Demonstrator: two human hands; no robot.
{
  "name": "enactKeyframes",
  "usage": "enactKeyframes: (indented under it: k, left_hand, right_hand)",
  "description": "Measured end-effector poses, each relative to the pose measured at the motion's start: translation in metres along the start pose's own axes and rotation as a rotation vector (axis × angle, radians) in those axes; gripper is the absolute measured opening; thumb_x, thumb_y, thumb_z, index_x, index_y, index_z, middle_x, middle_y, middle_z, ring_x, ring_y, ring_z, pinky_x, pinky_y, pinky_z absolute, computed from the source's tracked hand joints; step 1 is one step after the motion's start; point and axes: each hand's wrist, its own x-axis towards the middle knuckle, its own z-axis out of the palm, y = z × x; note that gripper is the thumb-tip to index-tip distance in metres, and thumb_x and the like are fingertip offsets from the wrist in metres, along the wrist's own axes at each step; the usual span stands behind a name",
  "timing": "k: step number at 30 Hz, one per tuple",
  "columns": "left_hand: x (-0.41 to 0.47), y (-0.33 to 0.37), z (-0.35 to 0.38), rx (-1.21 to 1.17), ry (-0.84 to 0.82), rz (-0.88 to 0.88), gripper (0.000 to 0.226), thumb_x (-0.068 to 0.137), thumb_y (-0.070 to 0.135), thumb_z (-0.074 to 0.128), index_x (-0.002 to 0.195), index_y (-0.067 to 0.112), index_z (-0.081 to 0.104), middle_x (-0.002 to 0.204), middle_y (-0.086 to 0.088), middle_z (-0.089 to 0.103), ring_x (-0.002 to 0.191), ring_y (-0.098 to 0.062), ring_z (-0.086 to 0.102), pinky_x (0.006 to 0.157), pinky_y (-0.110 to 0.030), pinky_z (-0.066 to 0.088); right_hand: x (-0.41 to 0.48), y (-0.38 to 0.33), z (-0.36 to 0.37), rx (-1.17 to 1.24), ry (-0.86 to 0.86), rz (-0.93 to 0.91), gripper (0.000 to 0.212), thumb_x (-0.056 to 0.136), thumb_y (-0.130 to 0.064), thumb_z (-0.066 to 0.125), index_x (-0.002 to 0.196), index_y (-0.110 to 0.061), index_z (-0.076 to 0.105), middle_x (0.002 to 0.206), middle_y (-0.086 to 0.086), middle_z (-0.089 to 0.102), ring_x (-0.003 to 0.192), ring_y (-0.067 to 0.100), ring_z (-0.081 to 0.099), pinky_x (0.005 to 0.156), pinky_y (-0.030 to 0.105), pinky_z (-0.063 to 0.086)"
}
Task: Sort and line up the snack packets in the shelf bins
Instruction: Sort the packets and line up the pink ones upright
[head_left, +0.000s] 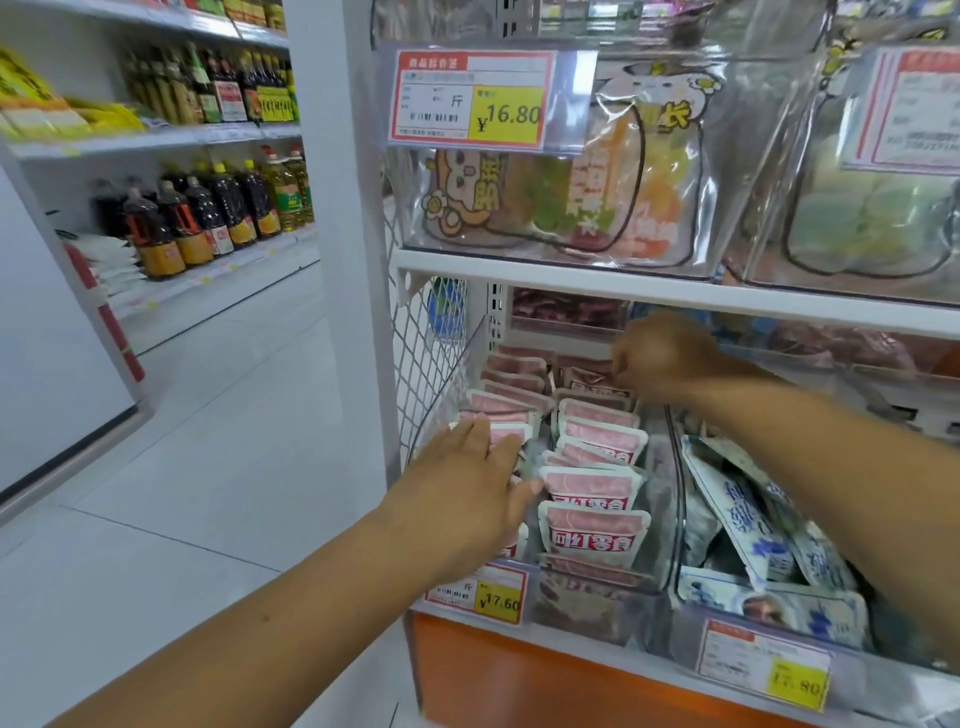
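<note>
Fingers (483, 441) of the left hand (462, 488) were straight and close together. They lay flat on the left column of pink snack packets (592, 530) in the clear bin (665, 519). Right hand (670, 358) was deeper in, its fingers (623, 366) curled down at the rearmost packets of the right column. Couldn't tell if that was a real pinch or just contact, since the knuckles hid the fingertips.

Head view, only one available: the right column stood upright in a fairly even row from the right fingertips forward to the bin front. The left column under the left palm looked less even.

Risks, my read:
- Lifting a rear packet could topple the row in front, because the packets lean on each other.
- The flat left palm only presses, so a shove could slide that stack into the gap between the columns.

Around:
- Shelf board (571, 283) sat just above the right knuckles, so headroom was tight.
- Mesh side panel (426, 364) was just left of the left fingers and blocked any sideways room.
- Blue-and-white packets (743, 519) lay jumbled in the next bin, under the right forearm.
- Price tag (498, 597) was below the left palm, on the bin front.
</note>
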Motion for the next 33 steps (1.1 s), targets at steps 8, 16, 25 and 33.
enactKeyframes:
  k: [8, 16, 25, 33]
  left_hand:
    - [-0.01, 0.004, -0.008, -0.106, 0.033, 0.025, 0.06, 0.101, 0.052, 0.02, 0.153, 0.025, 0.009, 0.162, -0.005, 0.003, 0.149, -0.02, -0.002, 0.119, -0.033, 0.002]
    - [-0.039, -0.003, -0.001, -0.085, -0.025, 0.093, 0.06, 0.104, 0.043, 0.022, 0.155, 0.021, -0.002, 0.162, -0.001, -0.01, 0.147, -0.012, -0.014, 0.108, -0.021, -0.016]
    - [-0.029, 0.005, -0.002, -0.105, -0.032, 0.092, 0.059, 0.104, 0.043, 0.018, 0.154, 0.02, -0.003, 0.162, -0.001, -0.012, 0.147, -0.015, -0.014, 0.119, -0.032, -0.009]
    - [-0.021, 0.005, -0.003, -0.059, -0.072, 0.089, 0.057, 0.104, 0.042, 0.017, 0.154, 0.022, 0.0, 0.162, -0.001, -0.009, 0.148, -0.018, -0.011, 0.12, -0.039, -0.006]
  right_hand:
    - [-0.007, -0.005, -0.021, 0.069, -0.129, 0.034, 0.021, 0.089, -0.027, 0.062, 0.108, -0.023, 0.07, 0.113, 0.001, 0.065, 0.105, 0.022, 0.058, 0.088, 0.031, 0.048]
    - [-0.025, -0.028, -0.013, 0.039, -0.321, -0.047, 0.032, 0.095, -0.042, 0.052, 0.122, -0.03, 0.064, 0.124, -0.006, 0.064, 0.103, 0.02, 0.06, 0.093, 0.034, 0.049]
    - [-0.124, -0.062, -0.037, 0.03, -0.405, -0.204, 0.066, 0.095, -0.063, 0.024, 0.153, -0.032, 0.013, 0.162, -0.001, 0.009, 0.149, 0.025, 0.006, 0.121, 0.047, 0.002]
    - [-0.123, -0.073, -0.023, -0.132, -0.373, -0.139, 0.055, 0.1, -0.052, 0.027, 0.151, -0.036, 0.018, 0.159, -0.006, 0.02, 0.148, 0.023, 0.011, 0.116, 0.059, -0.003]
